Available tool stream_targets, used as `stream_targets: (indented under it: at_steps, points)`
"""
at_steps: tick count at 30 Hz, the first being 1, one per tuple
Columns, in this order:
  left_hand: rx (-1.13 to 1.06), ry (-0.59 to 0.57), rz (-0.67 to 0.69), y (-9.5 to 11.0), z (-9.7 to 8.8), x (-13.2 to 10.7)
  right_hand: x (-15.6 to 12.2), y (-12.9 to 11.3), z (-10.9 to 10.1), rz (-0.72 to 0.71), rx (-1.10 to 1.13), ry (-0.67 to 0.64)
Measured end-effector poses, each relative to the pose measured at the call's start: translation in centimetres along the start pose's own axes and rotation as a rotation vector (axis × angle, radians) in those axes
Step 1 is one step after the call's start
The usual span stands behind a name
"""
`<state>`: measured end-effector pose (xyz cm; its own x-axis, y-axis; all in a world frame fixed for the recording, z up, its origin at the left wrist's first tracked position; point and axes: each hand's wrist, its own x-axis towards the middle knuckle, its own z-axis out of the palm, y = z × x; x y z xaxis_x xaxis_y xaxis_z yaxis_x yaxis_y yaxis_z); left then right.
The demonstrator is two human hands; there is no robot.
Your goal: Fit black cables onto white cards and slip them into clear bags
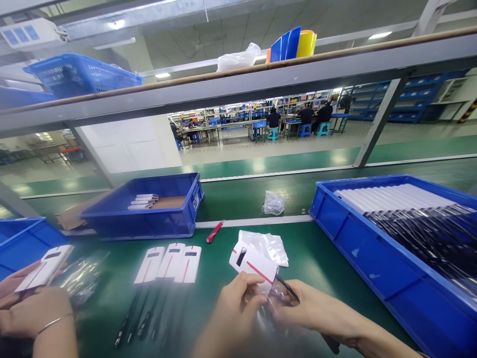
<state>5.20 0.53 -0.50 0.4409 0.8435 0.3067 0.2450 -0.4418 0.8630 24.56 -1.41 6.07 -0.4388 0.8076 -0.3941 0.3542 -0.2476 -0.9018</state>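
Observation:
Both my hands work at a white card sleeve (261, 264) with a red stripe and a dark window, held tilted above the green bench. My left hand (234, 308) pinches the sleeve's lower edge between thumb and fingers. My right hand (313, 306) is closed around a black cable (286, 287) that comes out of the sleeve. Clear plastic film (266, 315), blurred, hangs between my hands; which hand grips it I cannot tell. Just beyond the sleeve lie flat clear plastic bags (278, 248). Several similar white sleeves (171, 261) with black cables lie to the left.
A blue bin (357, 248) of sleeved cables stands at right; another blue bin (141, 226) holds a few white sleeves. A red cutter knife (215, 232) and crumpled plastic (274, 203) lie between them. At left, a co-worker's hands (40, 308) hold a white sleeve. A shelf (238, 82) crosses overhead.

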Motion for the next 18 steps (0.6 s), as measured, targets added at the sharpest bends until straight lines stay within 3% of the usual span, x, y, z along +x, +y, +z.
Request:
stream_targets:
  at_steps: [8, 13, 18]
  points:
    - [0.119, -0.077, 0.082, -1.1, 0.0, -0.6, 0.3, 1.0, 1.7, 0.025, -0.06, -0.133]
    - [0.092, -0.075, 0.013, -0.8, -0.6, -0.9, -0.4, 1.5, 0.4, -0.006, -0.105, -0.101]
    - [0.03, -0.095, -0.011, -0.2, 0.6, -0.7, -0.4, 0.7, 0.3, -0.022, -0.12, -0.042]
